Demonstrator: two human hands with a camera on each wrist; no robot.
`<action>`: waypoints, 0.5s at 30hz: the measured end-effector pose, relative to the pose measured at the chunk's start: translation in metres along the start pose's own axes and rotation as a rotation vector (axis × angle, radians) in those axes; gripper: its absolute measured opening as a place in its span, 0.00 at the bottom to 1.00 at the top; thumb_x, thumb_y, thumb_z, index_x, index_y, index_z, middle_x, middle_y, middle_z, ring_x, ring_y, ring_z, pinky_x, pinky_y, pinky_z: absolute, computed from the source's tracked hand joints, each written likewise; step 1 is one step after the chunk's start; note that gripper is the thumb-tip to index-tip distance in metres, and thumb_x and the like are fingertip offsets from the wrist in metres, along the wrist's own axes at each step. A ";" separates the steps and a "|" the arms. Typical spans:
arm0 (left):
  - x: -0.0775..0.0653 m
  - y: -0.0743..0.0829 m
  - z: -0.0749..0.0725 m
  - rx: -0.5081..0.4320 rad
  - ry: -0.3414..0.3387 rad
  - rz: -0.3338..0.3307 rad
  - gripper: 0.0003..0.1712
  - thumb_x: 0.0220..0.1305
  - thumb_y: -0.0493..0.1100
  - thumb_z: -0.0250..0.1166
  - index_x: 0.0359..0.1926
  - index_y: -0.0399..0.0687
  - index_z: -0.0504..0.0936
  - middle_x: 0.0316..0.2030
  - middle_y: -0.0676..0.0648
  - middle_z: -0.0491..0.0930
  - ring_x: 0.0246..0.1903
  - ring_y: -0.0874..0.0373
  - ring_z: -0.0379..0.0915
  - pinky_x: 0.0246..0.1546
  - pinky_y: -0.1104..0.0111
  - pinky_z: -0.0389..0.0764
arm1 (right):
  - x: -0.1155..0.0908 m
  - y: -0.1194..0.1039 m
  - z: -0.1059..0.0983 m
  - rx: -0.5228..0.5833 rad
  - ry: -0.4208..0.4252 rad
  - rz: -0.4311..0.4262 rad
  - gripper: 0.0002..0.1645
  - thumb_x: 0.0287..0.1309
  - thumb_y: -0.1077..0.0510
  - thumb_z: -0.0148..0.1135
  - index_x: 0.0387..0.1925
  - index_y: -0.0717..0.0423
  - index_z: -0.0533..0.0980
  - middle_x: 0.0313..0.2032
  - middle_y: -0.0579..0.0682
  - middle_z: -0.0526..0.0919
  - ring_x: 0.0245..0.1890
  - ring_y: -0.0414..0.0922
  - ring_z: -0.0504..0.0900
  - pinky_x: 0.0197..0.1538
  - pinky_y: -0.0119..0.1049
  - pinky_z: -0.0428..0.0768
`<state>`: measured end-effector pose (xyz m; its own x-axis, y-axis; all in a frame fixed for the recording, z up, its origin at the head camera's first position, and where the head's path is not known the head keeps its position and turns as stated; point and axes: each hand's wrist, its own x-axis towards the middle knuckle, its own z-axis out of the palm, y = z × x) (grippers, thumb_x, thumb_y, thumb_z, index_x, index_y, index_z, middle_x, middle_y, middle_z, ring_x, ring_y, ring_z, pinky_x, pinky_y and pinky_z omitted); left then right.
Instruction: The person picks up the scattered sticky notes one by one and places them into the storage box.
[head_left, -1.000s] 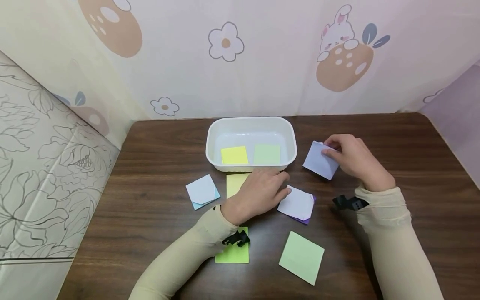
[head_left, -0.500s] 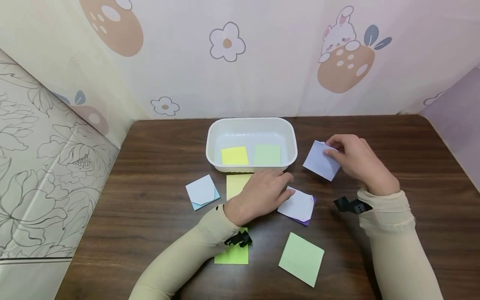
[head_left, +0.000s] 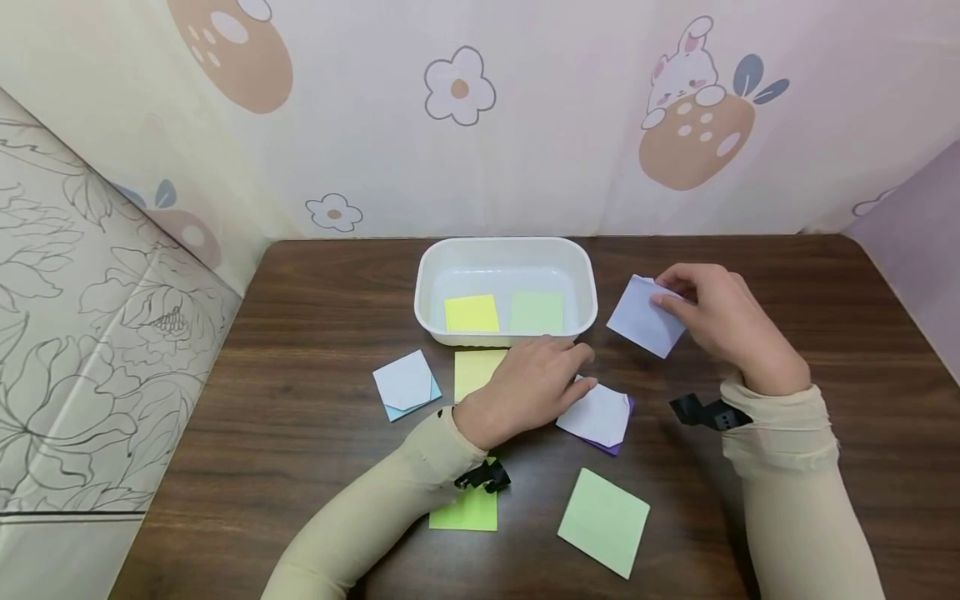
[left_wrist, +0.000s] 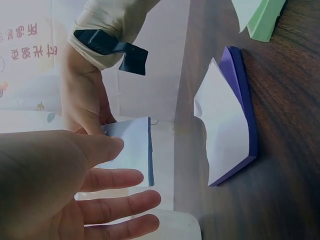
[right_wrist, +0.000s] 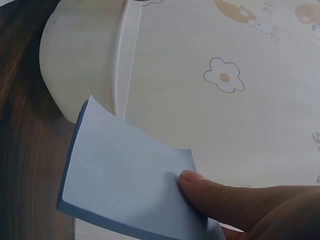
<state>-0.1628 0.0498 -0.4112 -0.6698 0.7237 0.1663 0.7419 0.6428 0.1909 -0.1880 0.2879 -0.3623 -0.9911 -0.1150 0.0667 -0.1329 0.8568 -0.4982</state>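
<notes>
My right hand [head_left: 720, 321] pinches a periwinkle-blue sticky note pad [head_left: 639, 321] by its edge, to the right of the white tub. In the right wrist view the thumb [right_wrist: 200, 187] presses on the top sheet of that pad. My left hand [head_left: 525, 387] hovers in front of the tub with nothing in it, its fingers loosely extended in the left wrist view. Nearest to its fingertips lies a purple sticky note pad [left_wrist: 227, 130] with a curled white top sheet. A pale yellow pad [head_left: 474, 371] is partly hidden behind the left hand.
The white tub [head_left: 506, 339] holds a bright yellow pad [head_left: 472, 313] and a pale green pad [head_left: 537, 312]. A light blue pad [head_left: 405, 383] lies to the left. A lime pad [head_left: 468, 512], partly under the left cuff, and a light green pad [head_left: 604, 522] lie nearer the front.
The right hand and its blue pad have risen slightly, and the hand has shifted a little right. The left hand has drifted slightly right. The other pads stay put.
</notes>
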 end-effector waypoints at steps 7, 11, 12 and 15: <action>0.003 0.001 -0.004 -0.001 -0.011 -0.005 0.20 0.67 0.56 0.51 0.50 0.53 0.80 0.40 0.56 0.80 0.36 0.60 0.73 0.35 0.67 0.73 | -0.001 -0.003 -0.002 0.009 0.009 0.006 0.18 0.58 0.56 0.61 0.45 0.65 0.77 0.40 0.64 0.79 0.34 0.55 0.76 0.33 0.49 0.77; 0.004 0.000 -0.007 0.009 -0.007 -0.011 0.19 0.67 0.57 0.51 0.50 0.54 0.79 0.39 0.56 0.79 0.35 0.59 0.72 0.33 0.66 0.72 | -0.001 -0.004 -0.004 0.000 0.021 0.005 0.18 0.59 0.55 0.60 0.46 0.65 0.77 0.41 0.65 0.79 0.34 0.55 0.76 0.33 0.50 0.77; 0.005 0.000 -0.008 0.009 -0.004 -0.010 0.19 0.67 0.56 0.51 0.49 0.54 0.79 0.38 0.56 0.79 0.34 0.59 0.71 0.33 0.66 0.72 | 0.000 -0.004 -0.005 -0.001 0.025 0.002 0.18 0.59 0.55 0.60 0.46 0.64 0.77 0.41 0.65 0.79 0.34 0.55 0.76 0.33 0.50 0.77; 0.006 -0.001 -0.010 0.005 0.007 -0.005 0.18 0.67 0.56 0.51 0.48 0.53 0.79 0.35 0.56 0.78 0.32 0.60 0.70 0.31 0.66 0.71 | 0.001 -0.005 -0.006 -0.001 0.033 -0.011 0.18 0.59 0.55 0.60 0.45 0.64 0.77 0.40 0.65 0.79 0.34 0.55 0.76 0.34 0.51 0.77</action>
<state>-0.1679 0.0504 -0.4012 -0.6736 0.7188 0.1718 0.7387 0.6476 0.1870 -0.1878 0.2863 -0.3549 -0.9890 -0.1079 0.1013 -0.1442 0.8559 -0.4966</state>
